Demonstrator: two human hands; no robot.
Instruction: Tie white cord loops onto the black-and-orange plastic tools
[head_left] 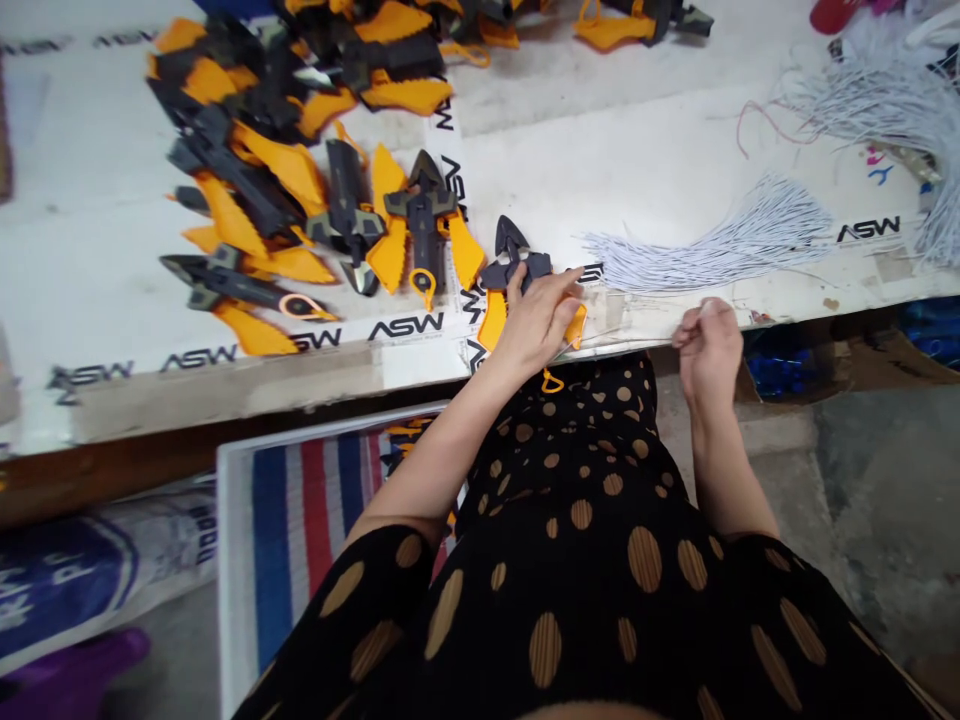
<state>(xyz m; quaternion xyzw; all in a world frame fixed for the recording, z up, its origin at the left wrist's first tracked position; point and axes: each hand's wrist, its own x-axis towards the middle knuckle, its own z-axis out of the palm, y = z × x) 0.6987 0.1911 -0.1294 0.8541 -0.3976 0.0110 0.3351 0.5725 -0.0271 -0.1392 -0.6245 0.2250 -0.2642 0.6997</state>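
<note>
My left hand (536,315) lies over a black and orange toy plane (511,240) at the table's front edge, holding it down with its fingers partly stretched across the body. The toy's dark pointed nose faces away from me. Its orange wings show on both sides of the hand, and a small orange loop (553,381) hangs past the edge. To the right, my right hand (709,340) is closed near the edge, fingertips pressed together. A faint thin line runs between the toy and this hand, but what the fingers hold is too small to tell. Beyond it lies a bundle of white strings (712,250).
Several similar black and orange toys (424,215) lie left and at the back of the white table (600,130). More white strings (885,110) are heaped at the far right. Below the edge are a striped sheet (292,530) and a box with blue items (787,365).
</note>
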